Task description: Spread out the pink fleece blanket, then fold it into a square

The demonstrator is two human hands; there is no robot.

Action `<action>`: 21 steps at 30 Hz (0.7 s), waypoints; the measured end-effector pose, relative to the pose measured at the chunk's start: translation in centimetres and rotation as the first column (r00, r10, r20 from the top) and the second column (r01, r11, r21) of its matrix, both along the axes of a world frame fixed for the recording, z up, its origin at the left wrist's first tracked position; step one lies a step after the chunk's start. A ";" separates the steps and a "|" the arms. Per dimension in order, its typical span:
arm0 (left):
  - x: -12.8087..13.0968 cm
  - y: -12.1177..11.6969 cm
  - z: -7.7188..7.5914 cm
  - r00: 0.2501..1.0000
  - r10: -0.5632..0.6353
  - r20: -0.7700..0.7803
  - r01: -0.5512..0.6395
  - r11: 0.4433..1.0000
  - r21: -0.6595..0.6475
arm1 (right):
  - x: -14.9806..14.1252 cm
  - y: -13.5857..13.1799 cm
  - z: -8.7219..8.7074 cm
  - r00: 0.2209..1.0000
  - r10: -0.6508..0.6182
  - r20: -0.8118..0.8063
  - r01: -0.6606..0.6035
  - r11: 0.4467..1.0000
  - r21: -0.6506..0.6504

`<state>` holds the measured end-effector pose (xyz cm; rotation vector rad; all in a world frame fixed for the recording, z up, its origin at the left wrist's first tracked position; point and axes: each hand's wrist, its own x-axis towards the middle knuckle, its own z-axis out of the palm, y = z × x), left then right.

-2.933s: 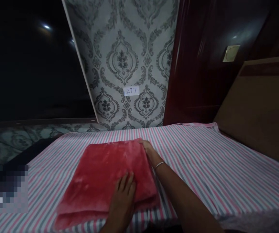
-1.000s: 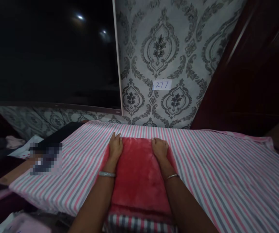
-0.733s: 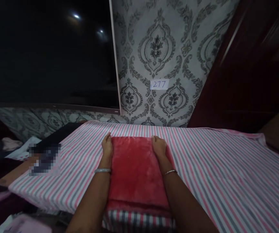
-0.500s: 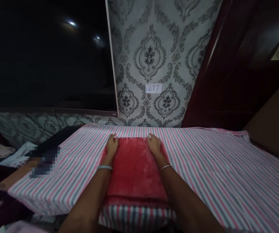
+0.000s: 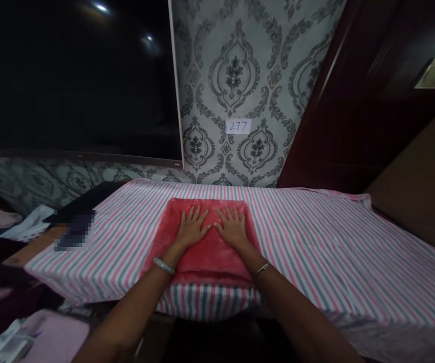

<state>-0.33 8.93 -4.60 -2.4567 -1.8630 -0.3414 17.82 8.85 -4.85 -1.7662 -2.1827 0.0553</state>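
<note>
A folded red plush cloth [image 5: 205, 259] lies on a striped pink, grey and white tablecloth [image 5: 308, 237], close to the front edge. My left hand [image 5: 192, 227] rests flat on the left upper part of the red cloth, fingers spread. Beside it my right hand [image 5: 233, 227] lies flat on the right upper part, its fingers also spread. The two thumbs point toward each other with a small gap between them. Each wrist wears a bangle. The fold at the red cloth's near edge shows as a dark line.
A large dark TV screen [image 5: 77, 80] hangs at the back left, above the table. Patterned wallpaper bears a paper label [image 5: 238, 126] reading 277. A brown panel [image 5: 421, 186] borders the table's right side. Pink cloth [image 5: 54, 335] and other items lie low at the left.
Both hands have come off the red cloth's far corners and moved nearer and inward, now flat on its top with fingers spread. The camera view has tilted slightly downward.
</note>
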 end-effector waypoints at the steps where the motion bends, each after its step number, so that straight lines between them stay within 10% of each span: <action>1: -0.1 0.0 0.5 1.000 -0.009 0.005 0.010 1.000 -0.029 | 0.1 -0.1 0.3 1.000 0.011 0.005 -0.011 1.000 -0.012; 6: -3.4 -2.1 2.3 1.000 -0.006 -0.022 0.004 0.996 -0.092 | 2.8 -2.2 1.0 0.997 0.060 0.043 -0.057 0.996 -0.067; 13: -8.7 -6.4 -0.2 0.979 0.187 0.081 -0.192 0.980 0.058 | 7.5 -6.6 -3.3 0.975 -0.001 -0.221 -0.002 1.000 -0.012; 21: -9.3 -6.0 0.2 0.757 0.384 0.528 -0.440 0.898 -0.021 | 8.0 -5.9 -3.9 0.709 -0.141 -0.691 0.086 0.990 -0.113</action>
